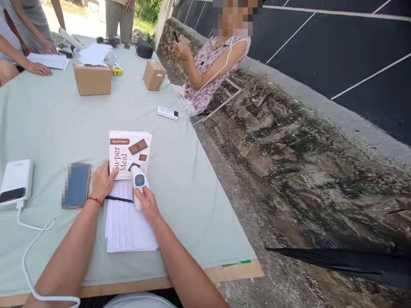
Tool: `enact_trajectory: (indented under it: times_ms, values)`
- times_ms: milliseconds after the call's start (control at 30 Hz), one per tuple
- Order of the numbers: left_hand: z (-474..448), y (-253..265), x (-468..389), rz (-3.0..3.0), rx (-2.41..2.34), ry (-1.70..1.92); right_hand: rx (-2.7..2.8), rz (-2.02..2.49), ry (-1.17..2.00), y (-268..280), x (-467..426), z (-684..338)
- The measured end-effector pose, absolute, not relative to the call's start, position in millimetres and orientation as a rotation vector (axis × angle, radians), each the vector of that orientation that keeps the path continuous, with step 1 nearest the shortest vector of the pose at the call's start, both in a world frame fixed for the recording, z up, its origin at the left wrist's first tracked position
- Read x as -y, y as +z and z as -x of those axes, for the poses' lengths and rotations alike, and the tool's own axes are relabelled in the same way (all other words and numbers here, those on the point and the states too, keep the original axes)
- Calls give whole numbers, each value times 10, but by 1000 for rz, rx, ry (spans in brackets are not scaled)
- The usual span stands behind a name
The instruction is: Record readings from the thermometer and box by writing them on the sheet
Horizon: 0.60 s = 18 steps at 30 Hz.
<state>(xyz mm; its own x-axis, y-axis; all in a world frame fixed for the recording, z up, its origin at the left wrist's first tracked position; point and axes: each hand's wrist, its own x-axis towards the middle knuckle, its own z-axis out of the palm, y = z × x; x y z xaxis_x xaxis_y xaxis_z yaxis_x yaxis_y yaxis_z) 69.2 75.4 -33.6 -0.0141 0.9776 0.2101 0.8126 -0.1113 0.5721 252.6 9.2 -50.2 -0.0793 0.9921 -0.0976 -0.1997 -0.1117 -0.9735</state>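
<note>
My left hand (pixel 103 182), with a red string on its wrist, grips the lower left edge of a white meal box (pixel 130 147) printed "NutriMotion", its thumb on the front. In my right hand (pixel 148 203) is a white infrared thermometer (pixel 139 188) with a blue-framed display. Its tip points at the lower front of the box; whether it touches cannot be told. Below the box lie printed sheets (pixel 131 231), and a black pen (pixel 119 198) rests across them between my hands.
Left are a phone (pixel 76 186) and a white power bank (pixel 17 179) with a cable. Farther off stand two cardboard boxes (pixel 93 80), a white device (pixel 167 113) and a yellow tape measure (pixel 117 71). A seated person (pixel 213 70) holds a phone at right; others stand at the far end.
</note>
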Motion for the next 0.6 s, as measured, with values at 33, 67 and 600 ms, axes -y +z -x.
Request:
enact_trajectory:
  times_ms: [33, 67, 600]
  values:
    - [-689, -338, -756, -1982, -1878, 835, 1051, 1098, 1432, -502, -92, -2519]
    - [-686, -339, -759, -1984, -1879, 838, 1049, 1098, 1433, -502, -92, -2513]
    - [-678, -325, -761, -1974, -1878, 803, 1089, 1126, 1431, -432, -74, -2518]
